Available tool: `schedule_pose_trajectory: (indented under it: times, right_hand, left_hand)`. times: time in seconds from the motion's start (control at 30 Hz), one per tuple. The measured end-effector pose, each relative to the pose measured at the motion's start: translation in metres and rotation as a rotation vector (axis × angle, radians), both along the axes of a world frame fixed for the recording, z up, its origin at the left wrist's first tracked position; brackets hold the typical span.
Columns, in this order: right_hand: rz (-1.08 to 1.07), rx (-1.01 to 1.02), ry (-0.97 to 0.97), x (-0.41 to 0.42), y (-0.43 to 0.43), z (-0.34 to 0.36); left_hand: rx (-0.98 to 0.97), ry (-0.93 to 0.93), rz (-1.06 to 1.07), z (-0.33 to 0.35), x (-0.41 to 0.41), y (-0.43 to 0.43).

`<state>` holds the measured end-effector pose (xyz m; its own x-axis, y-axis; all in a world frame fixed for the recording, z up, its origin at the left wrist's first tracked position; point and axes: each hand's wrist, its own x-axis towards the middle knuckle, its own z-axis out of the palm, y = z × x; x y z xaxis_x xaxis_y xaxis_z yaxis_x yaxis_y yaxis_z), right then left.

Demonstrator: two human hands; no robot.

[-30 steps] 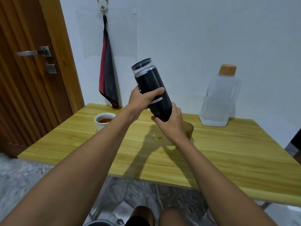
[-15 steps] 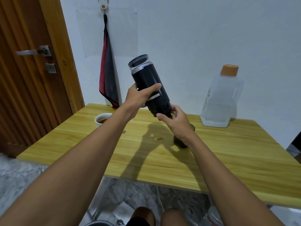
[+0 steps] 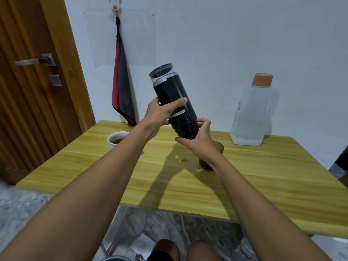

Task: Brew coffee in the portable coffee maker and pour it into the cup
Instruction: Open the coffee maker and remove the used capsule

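The black cylindrical portable coffee maker [image 3: 174, 102] is held tilted in the air above the table, its clear top end pointing up and left. My left hand [image 3: 162, 113] grips its middle, thumb across the body. My right hand [image 3: 197, 135] curls around its lower ribbed end from underneath. A white cup [image 3: 115, 140] with brown coffee in it stands on the table at the left. A dark tinted cup [image 3: 211, 157] stands on the table just behind my right wrist, partly hidden by it.
A clear plastic water jug [image 3: 252, 113] with an orange cap stands at the back right of the wooden table [image 3: 273, 185]. A red and grey cloth [image 3: 122, 95] hangs on the wall. A wooden door [image 3: 28, 81] is at left. A small brown drip [image 3: 183, 160] marks the tabletop.
Both hands have lifted the coffee maker slightly higher. My right hand slid from the side of the lower end to cup it from underneath, uncovering the dark cup behind.
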<state>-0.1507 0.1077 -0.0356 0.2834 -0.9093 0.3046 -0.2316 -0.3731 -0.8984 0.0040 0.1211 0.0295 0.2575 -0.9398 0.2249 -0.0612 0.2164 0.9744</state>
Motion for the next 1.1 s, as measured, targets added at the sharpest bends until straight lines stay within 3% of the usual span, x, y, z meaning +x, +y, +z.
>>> schedule_pose_trajectory:
  times: [0.17, 0.4, 0.57, 0.77, 0.93, 1.1]
  right_hand:
    - [0.234, 0.205, 0.003, -0.013, -0.009, 0.008]
    - [-0.163, -0.095, -0.049, 0.014, 0.002, -0.015]
    - [-0.194, -0.139, -0.052, 0.016, 0.003, -0.025]
    - [-0.263, -0.202, -0.075, 0.006, 0.003, -0.034]
    - [-0.219, -0.164, 0.006, -0.016, 0.000, -0.023]
    - [-0.192, -0.146, 0.084, -0.032, -0.004, -0.016]
  left_hand:
    - [0.000, 0.017, 0.003, -0.001, 0.006, -0.001]
    - [-0.014, 0.062, 0.053, -0.007, -0.002, -0.003]
    - [-0.013, 0.053, 0.081, -0.007, 0.000, 0.000]
    - [-0.074, 0.179, 0.167, -0.005, 0.008, -0.005]
    - [-0.044, 0.122, 0.120, -0.034, 0.028, -0.012]
    - [0.111, -0.070, 0.112, -0.086, 0.034, -0.016]
